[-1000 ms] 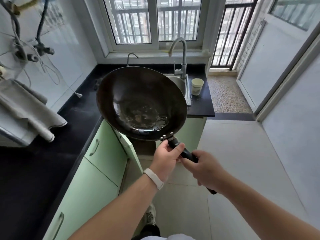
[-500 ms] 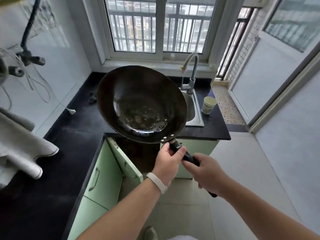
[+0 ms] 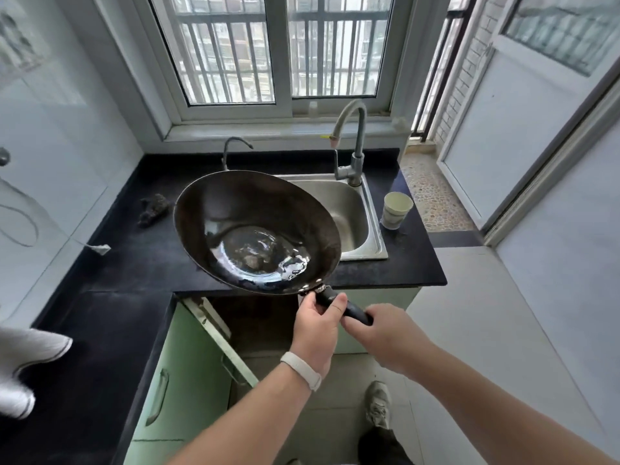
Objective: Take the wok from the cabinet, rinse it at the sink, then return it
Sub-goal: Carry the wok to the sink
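Black table [image 3: 141,263] and steel sink [image 3: 349,209] sit behind the wok [image 3: 255,229], which hangs tilted over the table edge above the open cabinet [image 3: 261,317], left hand [image 3: 317,327] and right hand [image 3: 385,333] both with fingers curled round its handle [image 3: 354,312], likely to share its weight.

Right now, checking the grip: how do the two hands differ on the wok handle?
The left hand grips the handle beside the wok; the right hand grips farther back. The left wrist wears a white band; the right wrist is bare. Both curl round the handle.
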Demonstrator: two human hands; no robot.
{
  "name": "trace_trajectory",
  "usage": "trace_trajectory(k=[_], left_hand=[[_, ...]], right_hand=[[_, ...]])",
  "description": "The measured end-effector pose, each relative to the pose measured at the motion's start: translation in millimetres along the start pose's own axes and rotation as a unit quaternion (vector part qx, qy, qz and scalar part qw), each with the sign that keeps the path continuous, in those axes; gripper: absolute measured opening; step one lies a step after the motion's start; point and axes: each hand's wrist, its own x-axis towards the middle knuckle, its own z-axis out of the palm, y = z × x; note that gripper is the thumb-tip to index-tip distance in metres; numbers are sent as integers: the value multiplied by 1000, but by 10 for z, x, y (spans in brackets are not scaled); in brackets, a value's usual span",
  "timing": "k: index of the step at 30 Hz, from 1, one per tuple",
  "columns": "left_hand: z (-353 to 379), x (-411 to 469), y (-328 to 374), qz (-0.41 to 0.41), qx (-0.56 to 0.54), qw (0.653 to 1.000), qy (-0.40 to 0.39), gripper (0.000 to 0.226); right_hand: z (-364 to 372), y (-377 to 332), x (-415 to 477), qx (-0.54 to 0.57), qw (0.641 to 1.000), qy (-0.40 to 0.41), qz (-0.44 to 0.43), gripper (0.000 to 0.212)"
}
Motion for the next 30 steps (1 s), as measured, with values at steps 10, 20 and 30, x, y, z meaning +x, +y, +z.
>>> trace_trajectory(k=[10, 20, 30], left_hand=[[775, 791, 132, -12, -39, 998, 43, 8], [1332, 1207, 129, -16, -42, 995, 92, 12], [1227, 1503, 93, -34, -56, 992, 111, 18]], right_hand=[[-774, 292, 962, 81, 991, -102, -32, 59], [-1243, 541, 1556, 55, 987, -115, -98, 58], [-1231, 483, 1915, -1, 987, -128, -101, 60]])
